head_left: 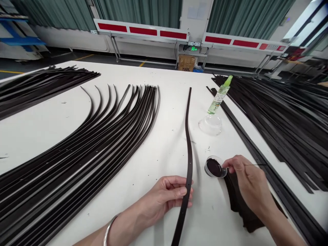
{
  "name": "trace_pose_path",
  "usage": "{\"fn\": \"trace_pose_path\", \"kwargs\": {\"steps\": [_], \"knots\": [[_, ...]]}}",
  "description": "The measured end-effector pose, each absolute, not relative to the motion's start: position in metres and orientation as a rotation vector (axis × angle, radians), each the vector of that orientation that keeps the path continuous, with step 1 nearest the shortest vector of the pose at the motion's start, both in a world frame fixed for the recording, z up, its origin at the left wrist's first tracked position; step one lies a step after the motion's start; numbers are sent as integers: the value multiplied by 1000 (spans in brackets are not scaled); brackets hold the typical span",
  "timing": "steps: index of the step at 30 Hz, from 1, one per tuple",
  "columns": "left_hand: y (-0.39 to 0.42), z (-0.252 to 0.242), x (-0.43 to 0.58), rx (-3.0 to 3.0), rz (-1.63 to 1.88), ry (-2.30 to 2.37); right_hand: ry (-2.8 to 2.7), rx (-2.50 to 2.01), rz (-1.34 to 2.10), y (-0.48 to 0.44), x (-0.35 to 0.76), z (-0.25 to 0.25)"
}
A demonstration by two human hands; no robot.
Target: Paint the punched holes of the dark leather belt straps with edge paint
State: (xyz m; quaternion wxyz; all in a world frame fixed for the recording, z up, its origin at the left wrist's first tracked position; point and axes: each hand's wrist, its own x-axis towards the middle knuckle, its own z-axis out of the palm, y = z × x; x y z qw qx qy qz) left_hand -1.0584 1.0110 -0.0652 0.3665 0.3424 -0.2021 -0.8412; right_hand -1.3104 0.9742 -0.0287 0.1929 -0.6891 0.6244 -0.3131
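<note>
My left hand (171,194) pinches a long dark leather-like strip (189,150) between thumb and fingers. The strip rises away from me in a gentle curve, with small holes along it. At the right, my right hand (249,181) is closed on a thin stick-like tool (260,164), whose tip I cannot make out. Its fingertips are at the rim of a small transparent cup (216,175) with dark liquid (214,166) inside. Under that hand lies a dark stained cloth (237,198).
Many dark strips (102,153) fan out at the left, with another pile (46,83) behind. More strips (276,123) cover the table's right side. A green spray bottle (219,97) leans beside an upturned transparent cup (210,125). All lie on the white table (169,136).
</note>
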Motion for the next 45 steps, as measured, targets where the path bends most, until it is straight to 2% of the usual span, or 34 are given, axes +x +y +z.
{"fn": "trace_pose_path", "kwargs": {"steps": [8,19,22,26,29,32,37,45], "knots": [[1009,-63,-1058,929,-2138,-516,1731,-2205,-737,967,-1306,-43],[1009,-61,-1058,937,-2138,-524,1707,-2238,-765,966,-1306,-44],[1009,-61,-1058,908,-2154,-558,1729,-2061,-900,972,-1306,-36],[1009,-63,-1058,888,-2146,-554,1623,-1592,-1142,978,-1303,-29],[1010,-66,-1059,883,-2134,-521,1412,-1341,-1185,980,-1297,-31],[1011,-67,-1060,859,-2133,-504,1344,-1279,-1180,986,-1287,-33],[1010,-67,-1060,827,-2150,-516,1402,-1616,-1232,1004,-1271,-33],[1011,-69,-1061,815,-2148,-485,922,-2137,-1283,1007,-1259,-38]]}}
